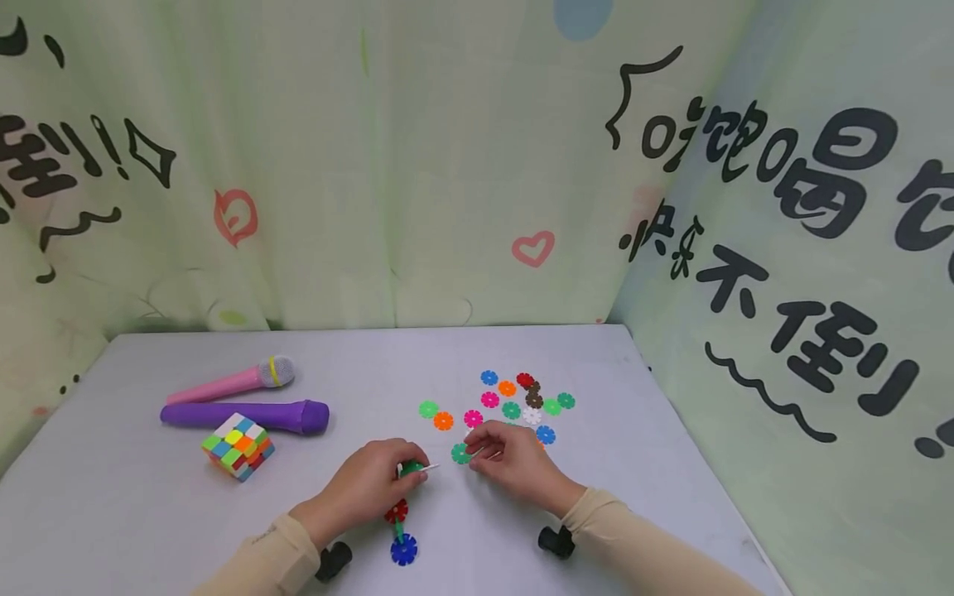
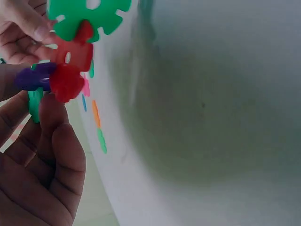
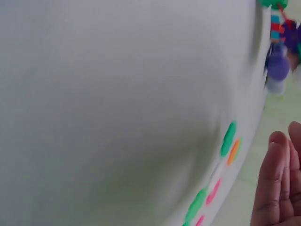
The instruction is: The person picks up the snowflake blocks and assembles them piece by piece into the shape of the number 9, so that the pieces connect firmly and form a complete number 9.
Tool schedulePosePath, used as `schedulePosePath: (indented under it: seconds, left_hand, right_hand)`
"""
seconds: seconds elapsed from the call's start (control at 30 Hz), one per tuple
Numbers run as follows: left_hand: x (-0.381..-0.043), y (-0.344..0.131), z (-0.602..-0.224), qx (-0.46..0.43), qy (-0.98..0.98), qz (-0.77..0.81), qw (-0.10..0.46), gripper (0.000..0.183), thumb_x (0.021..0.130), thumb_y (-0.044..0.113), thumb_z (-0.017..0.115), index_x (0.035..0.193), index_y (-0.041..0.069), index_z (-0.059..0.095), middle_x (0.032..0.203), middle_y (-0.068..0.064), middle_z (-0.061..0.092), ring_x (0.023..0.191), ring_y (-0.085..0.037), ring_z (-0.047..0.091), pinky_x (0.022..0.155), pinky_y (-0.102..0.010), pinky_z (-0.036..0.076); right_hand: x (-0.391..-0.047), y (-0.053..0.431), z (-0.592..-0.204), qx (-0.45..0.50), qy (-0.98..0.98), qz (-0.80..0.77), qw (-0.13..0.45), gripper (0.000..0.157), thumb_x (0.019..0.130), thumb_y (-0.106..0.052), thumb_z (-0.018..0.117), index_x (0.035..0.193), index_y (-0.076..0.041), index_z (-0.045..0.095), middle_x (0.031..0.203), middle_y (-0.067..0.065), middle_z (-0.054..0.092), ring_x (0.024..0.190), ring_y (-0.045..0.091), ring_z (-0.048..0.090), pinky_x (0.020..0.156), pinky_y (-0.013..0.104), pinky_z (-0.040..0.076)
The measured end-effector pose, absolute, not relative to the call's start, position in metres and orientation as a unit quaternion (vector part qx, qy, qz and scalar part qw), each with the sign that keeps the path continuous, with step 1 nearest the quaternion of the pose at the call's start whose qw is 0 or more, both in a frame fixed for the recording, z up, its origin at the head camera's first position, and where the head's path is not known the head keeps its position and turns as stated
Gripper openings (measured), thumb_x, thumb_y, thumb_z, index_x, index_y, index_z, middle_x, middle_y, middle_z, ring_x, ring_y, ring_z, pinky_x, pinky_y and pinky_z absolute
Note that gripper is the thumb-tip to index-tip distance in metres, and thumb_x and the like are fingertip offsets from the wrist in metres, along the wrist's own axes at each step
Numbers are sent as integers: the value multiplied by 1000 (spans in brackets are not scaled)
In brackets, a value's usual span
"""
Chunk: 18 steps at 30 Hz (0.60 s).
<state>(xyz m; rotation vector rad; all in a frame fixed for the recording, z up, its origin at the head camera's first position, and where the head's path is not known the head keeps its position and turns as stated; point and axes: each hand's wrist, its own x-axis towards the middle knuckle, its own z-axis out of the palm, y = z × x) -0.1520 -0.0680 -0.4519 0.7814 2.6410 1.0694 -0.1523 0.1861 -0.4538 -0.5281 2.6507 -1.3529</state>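
Note:
In the head view my left hand [image 1: 368, 478] pinches the top of a chain of interlocked plastic snowflake discs. A green disc [image 1: 411, 468] and the edge of a white disc [image 1: 431, 468] show by its fingertips. Below hang a red disc [image 1: 397, 511] and a blue disc [image 1: 403, 550]. Close up, a purple disc [image 2: 35, 76] sits between the left thumb and fingers, joined to red pieces [image 2: 75, 52]. My right hand [image 1: 522, 465] hovers by a loose green disc [image 1: 460, 453], fingers bent loosely; nothing shows between the fingers [image 3: 273, 179] in the right wrist view.
Several loose discs, among them an orange disc [image 1: 443, 420] and a light green disc [image 1: 428, 410], lie scattered beyond the hands on the white table [image 1: 358, 372]. At left are a pink microphone [image 1: 219, 386], a purple microphone [image 1: 246, 416] and a puzzle cube [image 1: 238, 447].

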Motion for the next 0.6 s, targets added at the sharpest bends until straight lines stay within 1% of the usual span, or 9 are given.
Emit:
schedulePosePath:
  seconds: [0.1, 0.2, 0.4, 0.53, 0.6]
  left_hand:
    - [-152, -71, -452, 250, 893, 358, 105, 13, 92, 23, 73, 104, 17, 74, 91, 12, 64, 78, -11, 55, 76, -35, 51]
    - [-151, -73, -453, 244, 893, 362, 111, 13, 92, 23, 73, 104, 18, 74, 89, 13, 63, 76, -11, 54, 72, -33, 49]
    - [-152, -77, -454, 246, 887, 377, 99, 9, 93, 22, 71, 102, 19, 73, 89, 12, 61, 75, -11, 54, 71, -32, 49]
    - [-152, -79, -455, 242, 880, 393, 106, 10, 95, 22, 69, 103, 17, 72, 91, 9, 62, 69, -11, 54, 64, -30, 47]
    - [-153, -79, -456, 242, 879, 396, 105, 10, 95, 22, 68, 103, 17, 71, 92, 9, 62, 68, -11, 54, 64, -30, 47]
  right_hand:
    - [-160, 197, -458, -163, 897, -409, 48, 26, 85, -5, 79, 109, -6, 70, 98, 1, 70, 83, 11, 67, 75, 24, 55]
    - [-166, 198, -462, -167, 911, -373, 49, 25, 86, -7, 78, 110, -7, 71, 96, -3, 68, 82, 10, 66, 74, 24, 54]
    - [-174, 184, -466, -205, 935, -284, 56, 30, 86, -15, 78, 115, -9, 73, 91, -7, 63, 80, 7, 58, 72, 24, 51]
    - [-177, 179, -466, -227, 944, -232, 51, 28, 85, -17, 80, 112, -9, 75, 86, -6, 58, 78, 7, 54, 69, 22, 49]
    - [-179, 178, -465, -223, 948, -221, 51, 26, 85, -19, 81, 108, -10, 76, 85, -6, 56, 78, 7, 53, 69, 22, 48]
